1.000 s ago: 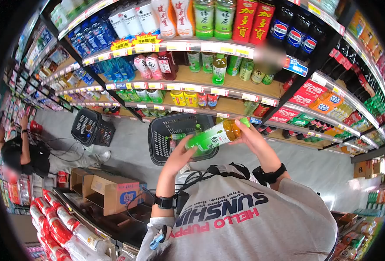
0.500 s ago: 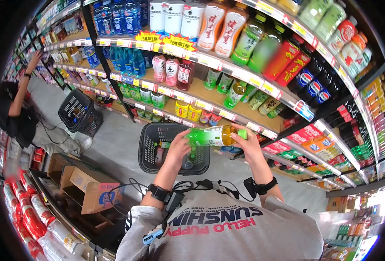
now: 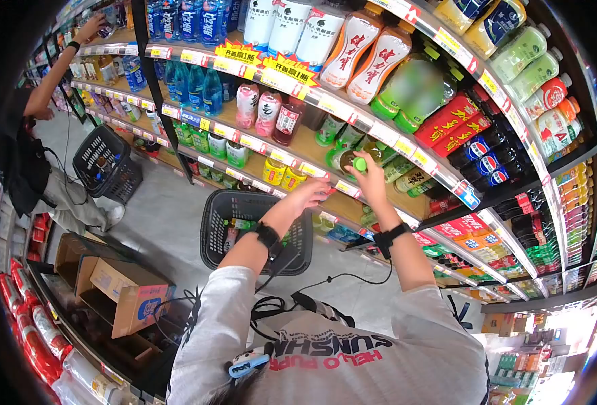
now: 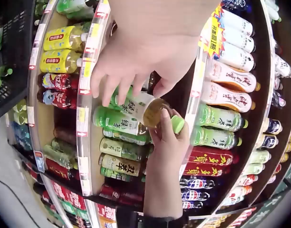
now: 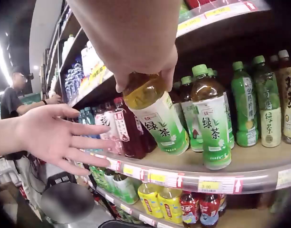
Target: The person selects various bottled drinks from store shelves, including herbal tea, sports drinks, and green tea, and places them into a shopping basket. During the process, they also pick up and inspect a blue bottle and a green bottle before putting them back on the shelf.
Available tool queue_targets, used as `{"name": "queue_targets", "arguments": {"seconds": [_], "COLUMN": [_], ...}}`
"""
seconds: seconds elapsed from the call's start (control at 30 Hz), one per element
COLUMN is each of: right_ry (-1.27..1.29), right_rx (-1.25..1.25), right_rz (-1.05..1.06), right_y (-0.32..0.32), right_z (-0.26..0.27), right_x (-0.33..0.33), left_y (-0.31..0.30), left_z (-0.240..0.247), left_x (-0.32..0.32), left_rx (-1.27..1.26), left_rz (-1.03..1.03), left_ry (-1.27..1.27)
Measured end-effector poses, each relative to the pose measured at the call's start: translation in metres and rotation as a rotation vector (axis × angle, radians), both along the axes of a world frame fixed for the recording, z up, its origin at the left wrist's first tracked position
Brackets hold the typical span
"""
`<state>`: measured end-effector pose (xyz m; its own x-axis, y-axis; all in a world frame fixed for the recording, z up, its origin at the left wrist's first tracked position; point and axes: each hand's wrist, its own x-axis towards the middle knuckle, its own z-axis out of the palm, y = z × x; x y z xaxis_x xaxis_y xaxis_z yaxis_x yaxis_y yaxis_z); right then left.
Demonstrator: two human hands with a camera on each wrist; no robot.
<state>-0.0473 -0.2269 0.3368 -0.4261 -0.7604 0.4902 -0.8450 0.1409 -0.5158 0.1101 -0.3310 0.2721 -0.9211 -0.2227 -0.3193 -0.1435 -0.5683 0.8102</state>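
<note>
In the right wrist view, my right hand (image 5: 147,61) grips a green tea bottle (image 5: 164,126) from above, around its upper part. The bottle leans, its base over the shelf board (image 5: 245,161). Beside it stands a matching green tea bottle (image 5: 212,123) with a green cap. My left hand (image 5: 64,137) is to the left of the held bottle, palm showing and fingers spread, holding nothing. From the left wrist, the back of that hand fills the top, and the right hand (image 4: 169,142) has its thumb on the bottle near the green cap.
A dark shopping basket (image 3: 207,229) with several bottles stands on the floor before the shelves. Further left are another basket (image 3: 113,179) and a person (image 3: 38,158) reaching to a shelf. An opened cardboard box (image 3: 126,277) lies behind them. Above runs a price-label rail (image 3: 359,115).
Both hands held the green tea bottle over the basket before. The left hand has let go, and the right hand has carried the bottle forward to the shelf. The view has shifted too.
</note>
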Motion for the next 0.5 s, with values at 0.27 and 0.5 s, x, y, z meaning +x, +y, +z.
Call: {"name": "queue_targets", "arguments": {"seconds": [0.27, 0.5], "right_ry": [0.042, 0.03], "right_rx": [0.1, 0.201], "right_rz": [-0.089, -0.142], "right_y": [-0.031, -0.05], "right_z": [-0.018, -0.012], "right_x": [-0.033, -0.057], "left_y": [-0.009, -0.014], "left_z": [-0.002, -0.011], "left_x": [-0.07, -0.084], "left_rx": [0.15, 0.18], "left_rz": [0.15, 0.127], "left_ry": [0.2, 0.256]}}
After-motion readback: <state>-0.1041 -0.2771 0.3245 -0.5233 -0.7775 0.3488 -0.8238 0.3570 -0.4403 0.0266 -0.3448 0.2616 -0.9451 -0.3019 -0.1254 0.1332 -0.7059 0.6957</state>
